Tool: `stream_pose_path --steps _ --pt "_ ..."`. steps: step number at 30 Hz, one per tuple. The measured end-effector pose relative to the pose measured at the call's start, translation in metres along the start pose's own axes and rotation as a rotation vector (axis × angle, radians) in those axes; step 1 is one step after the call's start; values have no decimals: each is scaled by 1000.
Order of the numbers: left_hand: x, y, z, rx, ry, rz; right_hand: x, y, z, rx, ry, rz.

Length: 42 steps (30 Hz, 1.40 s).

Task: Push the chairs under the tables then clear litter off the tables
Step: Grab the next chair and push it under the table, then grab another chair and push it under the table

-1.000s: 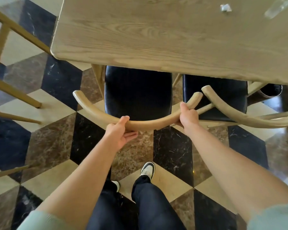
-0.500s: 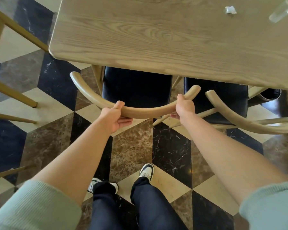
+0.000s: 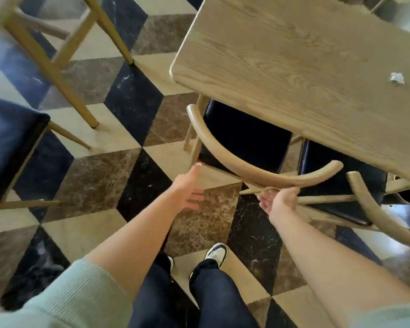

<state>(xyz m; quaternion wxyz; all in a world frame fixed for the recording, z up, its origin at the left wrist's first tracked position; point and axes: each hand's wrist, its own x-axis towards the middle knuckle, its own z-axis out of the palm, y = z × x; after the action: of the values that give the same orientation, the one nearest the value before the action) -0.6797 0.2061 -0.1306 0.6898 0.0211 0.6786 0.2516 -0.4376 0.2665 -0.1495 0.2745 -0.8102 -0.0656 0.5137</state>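
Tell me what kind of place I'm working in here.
Most likely a café or restaurant dining room. Matching wooden chairs with dark padded seats sit along a light wood table, another such chair stands across the aisle, the floor is patterned marble tile, and a crumpled paper scrap lies on the tabletop.

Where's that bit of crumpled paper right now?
The crumpled paper lies on the wooden table, far right in the head view, beyond the two tucked-in chairs and out of both hands' reach.

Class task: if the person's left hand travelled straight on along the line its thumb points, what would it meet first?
Probably the near chair's curved backrest, just beyond the open left hand; depth is uncertain.
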Motion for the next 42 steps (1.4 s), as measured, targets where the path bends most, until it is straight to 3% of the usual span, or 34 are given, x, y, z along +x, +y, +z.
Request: stream_pose_path --steps 3,9,13,19,24,30,34,38,42 --pt "-6 -4 -98 -53 122 38 -51 47 75 -150 -113 13" --pt "-49 -23 -294 -311 290 58 -186 114 252 -674 -448 -203" --pt "-89 -51 -422 -457 404 93 -275 150 362 -891 -612 -361" --pt "-121 -85 -557 -687 515 130 -387 188 495 -1043 -799 -543" --pt "-132 -86 -653 -811 575 97 -458 230 618 -1040 -951 -513" --pt "-142 -29 -793 -664 959 97 -528 278 763 -1127 -1142 -442" --pt "-140 30 -886 -427 1143 169 -555 299 836 -1209 -1191 -407" --pt "-120 84 -959 -55 1232 216 -569 335 868 -1342 -1159 -307" --pt "-76 132 -1033 238 1270 332 -590 402 870 -1408 -1190 -59"
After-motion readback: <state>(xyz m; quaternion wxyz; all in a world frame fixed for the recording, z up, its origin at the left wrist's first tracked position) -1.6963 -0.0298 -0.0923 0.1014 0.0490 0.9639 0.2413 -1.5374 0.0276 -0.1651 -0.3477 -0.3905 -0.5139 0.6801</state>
